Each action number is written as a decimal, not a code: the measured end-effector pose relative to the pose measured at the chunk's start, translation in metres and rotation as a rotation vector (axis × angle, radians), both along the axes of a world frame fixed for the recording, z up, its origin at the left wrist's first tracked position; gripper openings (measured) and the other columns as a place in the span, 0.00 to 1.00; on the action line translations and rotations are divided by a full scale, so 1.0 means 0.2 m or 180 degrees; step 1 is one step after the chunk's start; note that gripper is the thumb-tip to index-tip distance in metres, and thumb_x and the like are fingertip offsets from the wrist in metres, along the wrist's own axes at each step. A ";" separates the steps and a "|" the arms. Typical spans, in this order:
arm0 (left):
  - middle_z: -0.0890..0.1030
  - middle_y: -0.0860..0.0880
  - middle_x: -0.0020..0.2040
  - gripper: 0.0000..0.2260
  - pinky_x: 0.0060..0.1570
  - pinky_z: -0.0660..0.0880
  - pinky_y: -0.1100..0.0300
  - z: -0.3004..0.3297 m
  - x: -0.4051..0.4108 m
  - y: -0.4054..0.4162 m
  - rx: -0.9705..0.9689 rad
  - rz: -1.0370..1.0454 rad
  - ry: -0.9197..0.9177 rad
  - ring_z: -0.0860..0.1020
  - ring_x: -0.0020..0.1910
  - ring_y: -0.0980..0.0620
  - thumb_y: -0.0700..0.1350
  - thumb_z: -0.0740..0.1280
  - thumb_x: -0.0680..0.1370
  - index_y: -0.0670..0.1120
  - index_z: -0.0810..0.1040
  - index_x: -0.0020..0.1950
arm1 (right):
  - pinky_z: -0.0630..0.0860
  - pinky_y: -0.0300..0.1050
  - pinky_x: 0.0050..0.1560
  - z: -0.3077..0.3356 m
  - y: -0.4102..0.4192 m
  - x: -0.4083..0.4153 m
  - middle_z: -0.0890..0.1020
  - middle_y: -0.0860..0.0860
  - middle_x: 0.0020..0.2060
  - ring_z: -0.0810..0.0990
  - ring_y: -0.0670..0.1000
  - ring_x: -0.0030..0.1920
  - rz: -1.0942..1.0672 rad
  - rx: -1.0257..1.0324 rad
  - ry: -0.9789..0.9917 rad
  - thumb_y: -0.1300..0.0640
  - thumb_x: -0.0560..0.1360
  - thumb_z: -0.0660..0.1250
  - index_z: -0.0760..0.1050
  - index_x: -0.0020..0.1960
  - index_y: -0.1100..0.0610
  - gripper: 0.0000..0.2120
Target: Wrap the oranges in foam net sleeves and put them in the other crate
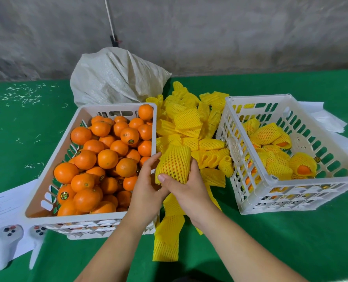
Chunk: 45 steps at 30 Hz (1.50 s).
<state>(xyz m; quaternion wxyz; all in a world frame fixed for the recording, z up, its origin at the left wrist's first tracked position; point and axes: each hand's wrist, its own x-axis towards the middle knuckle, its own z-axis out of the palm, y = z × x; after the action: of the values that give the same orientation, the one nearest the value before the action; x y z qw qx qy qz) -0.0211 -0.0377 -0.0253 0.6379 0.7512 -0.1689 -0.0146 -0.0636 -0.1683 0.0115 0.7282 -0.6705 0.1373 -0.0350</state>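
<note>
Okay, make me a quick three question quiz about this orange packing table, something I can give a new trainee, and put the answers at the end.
1. True or false: the crate on the right holds only bare, unwrapped oranges.
2. Multiple choice: where does the pile of empty foam net sleeves lie? A) inside the left crate B) on the green table between the two crates C) on the white sack
3. Short answer: what are the left hand and the right hand holding together?

Key
1. False: its oranges are in yellow sleeves.
2. B
3. An orange in a yellow net sleeve, held above the table between the crates.
</note>
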 end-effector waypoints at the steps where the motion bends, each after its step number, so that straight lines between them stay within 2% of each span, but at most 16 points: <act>1: 0.76 0.59 0.73 0.29 0.66 0.78 0.56 0.00 0.00 0.00 0.0030 -0.0012 0.0037 0.76 0.72 0.55 0.44 0.76 0.80 0.62 0.69 0.77 | 0.79 0.31 0.50 0.00 -0.01 0.00 0.73 0.40 0.68 0.76 0.36 0.61 -0.0018 0.0083 -0.0007 0.52 0.72 0.80 0.58 0.79 0.40 0.44; 5: 0.81 0.60 0.63 0.25 0.53 0.81 0.63 0.01 0.00 -0.02 0.0039 0.0073 0.0107 0.82 0.57 0.58 0.47 0.75 0.80 0.63 0.74 0.74 | 0.75 0.56 0.70 -0.02 -0.01 0.00 0.69 0.45 0.76 0.73 0.51 0.72 -0.0369 0.0602 0.0054 0.52 0.69 0.81 0.51 0.82 0.41 0.52; 8: 0.82 0.55 0.47 0.24 0.45 0.78 0.64 -0.01 -0.01 -0.05 0.0195 0.0048 0.0091 0.82 0.45 0.56 0.44 0.75 0.80 0.67 0.74 0.69 | 0.75 0.56 0.69 -0.03 -0.04 0.03 0.68 0.45 0.75 0.74 0.51 0.71 -0.0719 0.0575 0.0009 0.54 0.68 0.78 0.50 0.80 0.35 0.52; 12: 0.83 0.51 0.47 0.20 0.50 0.77 0.67 -0.03 -0.03 -0.05 0.0051 0.0009 0.0107 0.83 0.48 0.52 0.47 0.71 0.81 0.57 0.73 0.72 | 0.75 0.34 0.53 0.04 -0.43 0.12 0.68 0.42 0.70 0.75 0.39 0.60 -0.1274 -0.0329 -0.0336 0.58 0.72 0.77 0.49 0.76 0.31 0.48; 14: 0.83 0.51 0.48 0.18 0.51 0.78 0.65 -0.03 -0.01 -0.04 -0.0073 0.0108 0.0179 0.83 0.49 0.53 0.45 0.69 0.83 0.54 0.73 0.73 | 0.76 0.30 0.51 0.09 -0.72 0.14 0.68 0.44 0.69 0.77 0.38 0.59 -0.1483 -0.0881 -0.0497 0.61 0.73 0.78 0.49 0.76 0.32 0.49; 16: 0.83 0.51 0.48 0.17 0.51 0.79 0.59 -0.02 0.01 -0.05 -0.0227 0.0181 0.0351 0.83 0.49 0.53 0.42 0.68 0.84 0.53 0.74 0.72 | 0.71 0.39 0.65 0.10 -0.96 0.15 0.65 0.46 0.74 0.72 0.41 0.66 -0.1702 -0.1270 -0.0285 0.63 0.73 0.78 0.47 0.78 0.32 0.52; 18: 0.83 0.51 0.47 0.16 0.51 0.77 0.57 -0.02 0.02 -0.07 -0.0301 0.0242 0.0435 0.83 0.46 0.53 0.42 0.69 0.84 0.55 0.75 0.70 | 0.64 0.53 0.72 0.06 -1.15 0.16 0.57 0.49 0.80 0.61 0.47 0.72 -0.1731 -0.1493 0.0293 0.62 0.74 0.77 0.40 0.80 0.35 0.55; 20: 0.83 0.51 0.47 0.15 0.50 0.77 0.57 -0.02 0.02 -0.08 -0.0309 0.0292 0.0434 0.83 0.44 0.53 0.44 0.69 0.83 0.57 0.76 0.69 | 0.62 0.63 0.74 -0.03 -1.25 0.16 0.52 0.50 0.83 0.58 0.56 0.78 -0.1385 -0.1523 0.1024 0.53 0.77 0.74 0.38 0.82 0.41 0.51; 22: 0.83 0.52 0.47 0.15 0.49 0.77 0.58 -0.01 0.01 -0.07 -0.0316 0.0338 0.0441 0.83 0.44 0.52 0.50 0.69 0.82 0.58 0.76 0.68 | 0.62 0.67 0.75 -0.08 -1.29 0.17 0.52 0.50 0.83 0.56 0.61 0.81 -0.1097 -0.1495 0.1572 0.41 0.77 0.69 0.47 0.84 0.44 0.44; 24: 0.83 0.52 0.47 0.15 0.45 0.79 0.59 -0.01 0.01 -0.06 -0.0334 0.0398 0.0457 0.83 0.42 0.52 0.51 0.68 0.81 0.58 0.76 0.68 | 0.60 0.68 0.76 -0.10 -1.27 0.18 0.50 0.49 0.83 0.54 0.61 0.81 -0.0915 -0.1797 0.1501 0.34 0.77 0.65 0.51 0.83 0.43 0.41; 28: 0.83 0.51 0.47 0.13 0.44 0.80 0.65 -0.03 0.03 -0.07 -0.0630 0.0501 0.0601 0.81 0.41 0.54 0.45 0.68 0.84 0.55 0.78 0.68 | 0.57 0.66 0.76 -0.10 -1.14 0.18 0.45 0.53 0.83 0.51 0.64 0.81 -0.0427 -0.3866 0.1115 0.35 0.78 0.62 0.51 0.83 0.43 0.39; 30: 0.83 0.50 0.47 0.12 0.44 0.79 0.65 -0.02 0.04 -0.08 -0.0731 0.0514 0.0679 0.80 0.41 0.55 0.47 0.69 0.84 0.55 0.79 0.67 | 0.56 0.65 0.75 -0.15 -1.00 0.19 0.44 0.52 0.83 0.49 0.61 0.80 -0.0203 -0.4399 0.0710 0.35 0.76 0.60 0.50 0.81 0.42 0.38; 34: 0.83 0.53 0.47 0.10 0.48 0.78 0.64 -0.02 0.03 -0.09 -0.0345 0.0048 0.0491 0.79 0.45 0.58 0.46 0.69 0.84 0.59 0.80 0.63 | 0.50 0.63 0.76 -0.36 -0.72 0.25 0.35 0.44 0.81 0.39 0.55 0.79 0.0846 -0.4206 0.0649 0.34 0.74 0.59 0.53 0.79 0.36 0.36; 37: 0.82 0.55 0.45 0.09 0.45 0.77 0.61 -0.02 0.04 -0.07 -0.0399 -0.0001 0.0547 0.77 0.43 0.55 0.46 0.68 0.84 0.57 0.81 0.62 | 0.50 0.64 0.76 -0.46 -0.61 0.34 0.37 0.51 0.82 0.38 0.60 0.80 0.1298 -0.3649 0.1135 0.39 0.76 0.65 0.63 0.75 0.33 0.28; 40: 0.80 0.57 0.43 0.09 0.42 0.75 0.63 -0.02 0.08 -0.08 -0.0533 0.0137 0.0598 0.76 0.40 0.58 0.41 0.67 0.85 0.51 0.81 0.63 | 0.49 0.63 0.77 -0.49 -0.48 0.45 0.38 0.52 0.83 0.37 0.61 0.81 0.1524 -0.3150 0.1517 0.38 0.77 0.66 0.65 0.74 0.30 0.26; 45: 0.82 0.59 0.42 0.06 0.37 0.73 0.66 -0.03 0.11 -0.12 -0.0397 0.0308 0.0478 0.75 0.36 0.61 0.44 0.66 0.86 0.52 0.81 0.61 | 0.52 0.59 0.78 -0.50 -0.40 0.57 0.35 0.52 0.82 0.39 0.62 0.81 0.1617 -0.3872 0.1897 0.40 0.80 0.64 0.62 0.79 0.43 0.30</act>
<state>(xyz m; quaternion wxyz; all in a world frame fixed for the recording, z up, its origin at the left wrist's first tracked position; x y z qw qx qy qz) 0.0012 -0.0608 -0.0315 0.6942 0.7142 -0.0847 -0.0295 0.0502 -0.2482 -0.0880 0.1434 -0.9494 0.1261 0.2494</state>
